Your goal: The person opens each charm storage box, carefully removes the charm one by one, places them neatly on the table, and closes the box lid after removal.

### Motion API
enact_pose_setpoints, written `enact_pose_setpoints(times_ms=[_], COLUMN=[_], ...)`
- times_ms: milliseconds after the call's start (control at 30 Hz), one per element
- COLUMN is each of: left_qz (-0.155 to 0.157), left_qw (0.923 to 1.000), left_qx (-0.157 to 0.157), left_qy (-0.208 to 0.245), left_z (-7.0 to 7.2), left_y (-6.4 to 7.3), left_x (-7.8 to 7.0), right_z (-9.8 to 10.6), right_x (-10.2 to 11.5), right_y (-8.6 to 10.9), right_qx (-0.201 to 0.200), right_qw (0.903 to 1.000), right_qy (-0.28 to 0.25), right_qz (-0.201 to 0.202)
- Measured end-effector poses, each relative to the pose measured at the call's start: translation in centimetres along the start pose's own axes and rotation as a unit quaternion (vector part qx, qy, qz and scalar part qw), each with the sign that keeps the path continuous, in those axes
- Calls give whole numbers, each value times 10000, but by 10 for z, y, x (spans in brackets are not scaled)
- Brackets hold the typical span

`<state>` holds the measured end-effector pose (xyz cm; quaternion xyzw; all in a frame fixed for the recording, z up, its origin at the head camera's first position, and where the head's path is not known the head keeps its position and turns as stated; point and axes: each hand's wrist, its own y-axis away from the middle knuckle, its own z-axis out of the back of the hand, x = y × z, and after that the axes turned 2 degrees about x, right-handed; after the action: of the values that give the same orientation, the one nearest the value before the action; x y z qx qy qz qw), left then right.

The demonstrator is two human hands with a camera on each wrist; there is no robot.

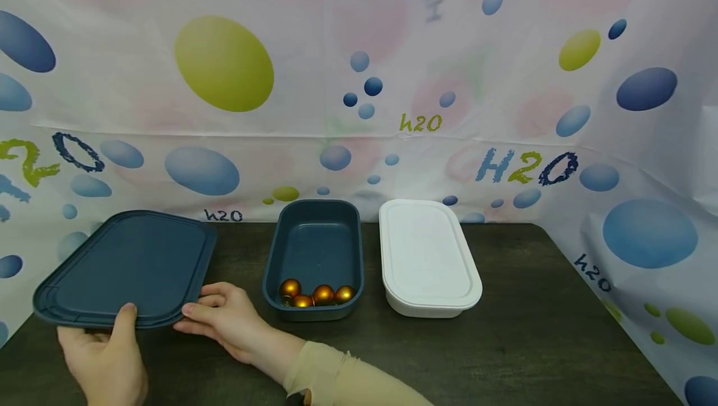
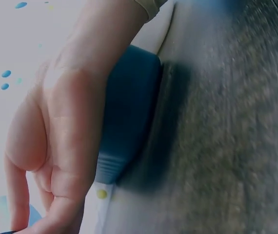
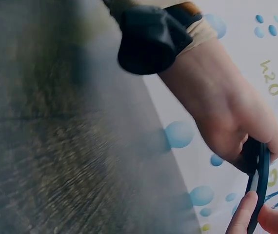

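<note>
Both my hands hold a dark blue lid raised and tilted at the left. My left hand grips its near edge, thumb on top and fingers beneath. My right hand pinches the near right corner. The right wrist view shows the lid edge-on between the left hand and the right hand's fingertips. In the left wrist view the right hand covers part of a dark blue container. That container stands uncovered, several shiny orange-gold balls at its near end.
A white container with its lid on stands to the right of the blue one. Both rest on a dark wooden table. Behind it hangs a white sheet with printed coloured dots and letters.
</note>
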<state>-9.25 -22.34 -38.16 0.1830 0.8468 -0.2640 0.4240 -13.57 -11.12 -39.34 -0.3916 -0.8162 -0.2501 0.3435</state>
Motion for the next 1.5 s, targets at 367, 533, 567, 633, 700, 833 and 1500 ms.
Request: enact_pose_setpoints(times_ms=[367, 533, 567, 633, 700, 833, 1500], left_qz=[721, 1098, 1179, 1433, 1679, 2104, 3052], left_qw=[9938, 9844, 9813, 9740, 9678, 9626, 9022], left_qx=[-481, -619, -660, -733, -779, -870, -965], left_qy=[-693, -1228, -1368, -1596, -1705, -1471, -2893], left_z=[17, 24, 26, 32, 38, 46, 61], left_y=[-13, -22, -23, -27, -31, -38, -57], left_x=[13, 14, 14, 16, 17, 20, 20], right_z=[0, -1, -2, -2, -2, -3, -21], right_x=[-17, -17, -18, -18, -19, -20, -30], right_y=[-18, -23, -24, -26, -28, -30, -28], right_qx=[137, 101, 111, 173, 301, 387, 386], right_qw=[9977, 9910, 9896, 9875, 9874, 9914, 9943], right_qy=[664, 1333, 1433, 1559, 1536, 1223, 352], right_qz=[38, -20, -47, -138, -210, -275, -926])
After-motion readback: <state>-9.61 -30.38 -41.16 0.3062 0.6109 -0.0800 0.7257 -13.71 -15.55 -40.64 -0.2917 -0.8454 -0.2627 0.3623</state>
